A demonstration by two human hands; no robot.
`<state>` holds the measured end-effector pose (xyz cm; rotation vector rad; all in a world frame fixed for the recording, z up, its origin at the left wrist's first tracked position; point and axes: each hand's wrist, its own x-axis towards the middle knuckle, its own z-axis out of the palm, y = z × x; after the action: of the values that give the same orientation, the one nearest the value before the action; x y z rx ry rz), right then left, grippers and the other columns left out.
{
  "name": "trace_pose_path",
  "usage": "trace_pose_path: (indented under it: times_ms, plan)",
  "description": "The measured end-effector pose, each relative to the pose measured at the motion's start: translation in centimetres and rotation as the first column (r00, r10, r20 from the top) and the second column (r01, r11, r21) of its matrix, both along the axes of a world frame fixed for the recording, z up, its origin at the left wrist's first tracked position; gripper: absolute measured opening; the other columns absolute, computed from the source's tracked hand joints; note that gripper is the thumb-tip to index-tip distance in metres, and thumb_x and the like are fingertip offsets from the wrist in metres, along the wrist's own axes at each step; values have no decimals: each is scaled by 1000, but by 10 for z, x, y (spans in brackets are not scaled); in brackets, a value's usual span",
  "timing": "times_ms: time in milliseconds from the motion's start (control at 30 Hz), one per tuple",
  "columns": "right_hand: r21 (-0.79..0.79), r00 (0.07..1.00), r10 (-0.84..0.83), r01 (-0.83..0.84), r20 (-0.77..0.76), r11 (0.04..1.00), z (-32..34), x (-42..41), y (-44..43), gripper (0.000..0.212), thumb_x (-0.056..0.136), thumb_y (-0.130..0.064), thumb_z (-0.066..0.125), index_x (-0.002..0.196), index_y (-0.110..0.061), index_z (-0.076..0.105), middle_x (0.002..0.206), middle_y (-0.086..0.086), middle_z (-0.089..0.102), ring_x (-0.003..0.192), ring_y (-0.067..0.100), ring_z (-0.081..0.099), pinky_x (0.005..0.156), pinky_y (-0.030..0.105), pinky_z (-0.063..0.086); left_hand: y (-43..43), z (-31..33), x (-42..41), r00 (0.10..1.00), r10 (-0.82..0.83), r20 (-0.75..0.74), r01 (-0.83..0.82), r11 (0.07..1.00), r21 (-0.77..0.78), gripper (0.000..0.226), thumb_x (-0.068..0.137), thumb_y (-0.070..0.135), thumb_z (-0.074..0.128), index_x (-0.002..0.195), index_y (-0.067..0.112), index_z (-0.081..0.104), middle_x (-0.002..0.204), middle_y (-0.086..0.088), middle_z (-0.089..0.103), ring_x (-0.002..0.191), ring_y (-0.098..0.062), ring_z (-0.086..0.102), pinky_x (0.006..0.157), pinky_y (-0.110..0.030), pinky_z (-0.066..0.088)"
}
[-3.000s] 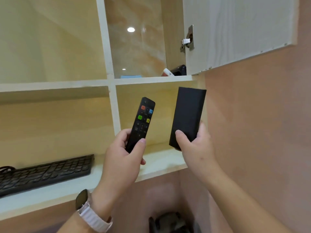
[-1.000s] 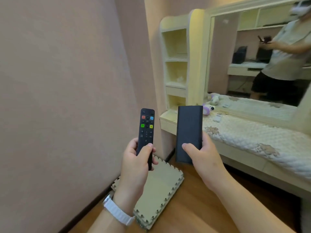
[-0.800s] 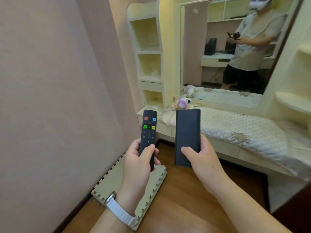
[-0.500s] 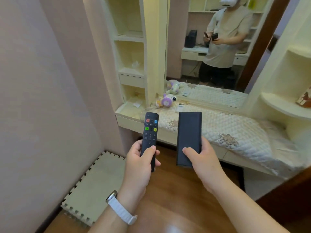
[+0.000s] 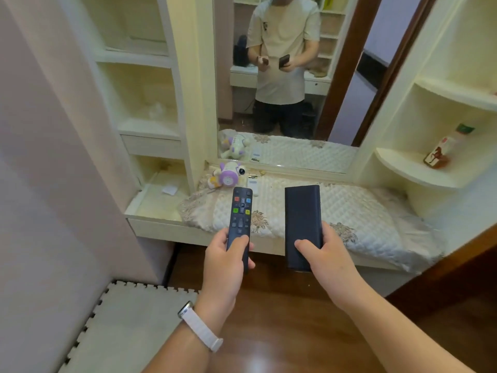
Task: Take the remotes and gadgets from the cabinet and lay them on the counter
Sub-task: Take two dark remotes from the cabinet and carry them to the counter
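My left hand (image 5: pixel 224 262) grips a slim black remote (image 5: pixel 240 216) with red, blue, green and yellow buttons, held upright by its lower end. My right hand (image 5: pixel 326 259) holds a flat black rectangular gadget (image 5: pixel 302 222) upright by its lower half. Both are held in the air just in front of the counter (image 5: pixel 363 211), which is covered by a quilted white cloth. A small white remote (image 5: pixel 252 184) lies on the cloth near the mirror.
A purple and white toy (image 5: pixel 228 175) lies at the counter's back left. A mirror (image 5: pixel 282 76) behind it reflects a person. Open shelves stand left (image 5: pixel 145 125) and right, with a bottle (image 5: pixel 443 149) on the right shelf. A foam mat (image 5: pixel 121 327) lies on the wooden floor.
I have turned away from the cabinet and its keyboard shelf, past the wall, to face the dresser counter. Both hands keep the same grips; the counter is now closer and centred.
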<state>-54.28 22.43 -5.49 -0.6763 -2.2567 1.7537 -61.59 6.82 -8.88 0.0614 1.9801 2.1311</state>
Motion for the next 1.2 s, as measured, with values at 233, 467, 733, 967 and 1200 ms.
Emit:
trace_pose_path:
  times_ms: [233, 467, 733, 967, 1200]
  plan:
    - [-20, 996, -94, 94, -6, 995, -14, -36, 51, 30, 94, -18, 59, 117, -35, 48, 107, -11, 61, 94, 7, 60, 67, 22, 51, 55, -5, -47, 996, -84, 29, 84, 996, 6, 13, 97, 18, 54, 106, 24, 61, 82, -5, 67, 53, -14, 56, 53, -24, 49]
    - [-80, 997, -79, 79, 1, 994, -30, -93, 123, 23, 94, -18, 59, 104, -35, 48, 103, -9, 60, 90, 8, 59, 67, 25, 51, 125, -15, -94, 997, -46, 59, 51, 996, -70, 12, 97, 15, 54, 105, 17, 62, 77, -4, 65, 54, -12, 55, 48, -19, 46]
    - [-151, 1000, 4, -4, -2, 988, -43, -164, 233, 28, 92, -14, 59, 116, -26, 50, 105, -4, 62, 91, 12, 63, 66, 21, 54, 222, -23, -158, 996, -9, 85, 24, 985, -169, 10, 95, 11, 54, 101, 15, 61, 78, -9, 67, 50, -16, 54, 51, -32, 42]
    - [-227, 999, 11, 0, 46, 974, -70, -197, 282, 25, 93, -15, 58, 114, -27, 54, 104, -3, 66, 91, 13, 65, 64, 21, 53, 269, -43, -187, 994, -8, 110, 35, 970, -239, 6, 95, 9, 53, 99, 9, 58, 77, -10, 68, 50, -19, 56, 53, -34, 42]
    - [-260, 989, -1, 40, 151, 965, -112, -227, 303, 22, 96, -19, 57, 117, -24, 54, 104, -3, 65, 91, 14, 65, 66, 24, 54, 286, -83, -232, 979, 6, 205, 56, 954, -295, 9, 97, 9, 50, 104, 9, 57, 81, -12, 67, 52, -20, 56, 49, -29, 40]
